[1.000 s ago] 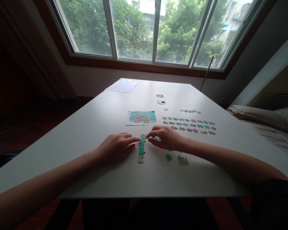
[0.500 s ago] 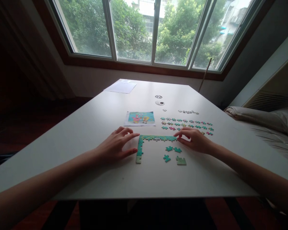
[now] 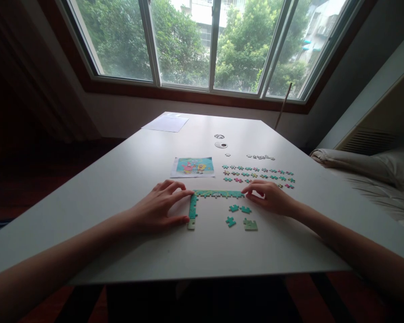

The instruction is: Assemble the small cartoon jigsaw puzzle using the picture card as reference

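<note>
An L-shaped border of joined green jigsaw pieces (image 3: 218,194) lies flat on the white table. My left hand (image 3: 164,202) is open at its left side, the index fingertip touching the top left corner and the thumb beside the lower left edge. At the strip's right end is my right hand (image 3: 269,196), its index fingertip against the last piece, thumb and index apart and the other fingers curled. Inside the L lie loose green pieces (image 3: 234,208) and a paler green corner section (image 3: 250,224).
Rows of loose puzzle pieces (image 3: 254,175) lie beyond my right hand, with grey-looking ones (image 3: 261,157) behind. A cartoon picture sheet (image 3: 194,166) lies behind the border. Farther back are a round disc (image 3: 221,145) and white paper (image 3: 164,123). A padded couch (image 3: 366,170) stands right.
My left hand has closed in on the border, its index finger and thumb now at the left edge. The right hand stays at the strip's right end. The view has shifted slightly.
</note>
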`<state>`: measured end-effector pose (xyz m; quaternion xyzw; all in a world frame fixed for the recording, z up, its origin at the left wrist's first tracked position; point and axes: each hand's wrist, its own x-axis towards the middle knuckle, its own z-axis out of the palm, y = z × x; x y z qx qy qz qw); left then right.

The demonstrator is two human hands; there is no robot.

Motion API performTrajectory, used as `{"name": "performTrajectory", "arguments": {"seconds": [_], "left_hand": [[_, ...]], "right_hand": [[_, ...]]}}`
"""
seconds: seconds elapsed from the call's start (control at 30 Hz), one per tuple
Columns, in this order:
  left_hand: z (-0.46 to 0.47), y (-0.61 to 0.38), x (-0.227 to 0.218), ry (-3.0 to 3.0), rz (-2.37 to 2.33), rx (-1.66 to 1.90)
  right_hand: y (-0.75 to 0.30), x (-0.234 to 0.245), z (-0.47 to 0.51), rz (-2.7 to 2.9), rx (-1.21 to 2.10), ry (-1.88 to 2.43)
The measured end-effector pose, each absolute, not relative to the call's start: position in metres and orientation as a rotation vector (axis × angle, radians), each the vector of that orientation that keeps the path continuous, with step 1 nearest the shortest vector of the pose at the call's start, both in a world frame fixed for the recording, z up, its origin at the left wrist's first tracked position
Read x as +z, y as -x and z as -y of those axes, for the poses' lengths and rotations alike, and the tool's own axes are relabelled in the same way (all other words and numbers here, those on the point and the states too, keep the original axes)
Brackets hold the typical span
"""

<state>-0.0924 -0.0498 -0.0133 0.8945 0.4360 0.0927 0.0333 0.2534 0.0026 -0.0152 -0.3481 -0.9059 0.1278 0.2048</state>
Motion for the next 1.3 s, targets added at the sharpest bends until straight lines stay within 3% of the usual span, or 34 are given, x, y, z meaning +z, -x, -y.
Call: {"name": "performTrajectory", "arguments": {"seconds": [0.57, 0.9, 1.3], "left_hand": [[0.048, 0.09, -0.006, -2.855, -1.339, 0.298], [0.032, 0.053, 0.004, -2.981, -1.132, 0.189], [0.019, 0.074, -0.005, -2.845, -1.174, 0.298]], "right_hand": [[-0.256, 0.0, 0.002, 2.725, 0.621, 0.864], [-0.256, 0.008, 0.015, 2.581, 0.367, 1.092], [-0.253, 0.002, 0.017, 2.631, 0.442, 1.035]]}}
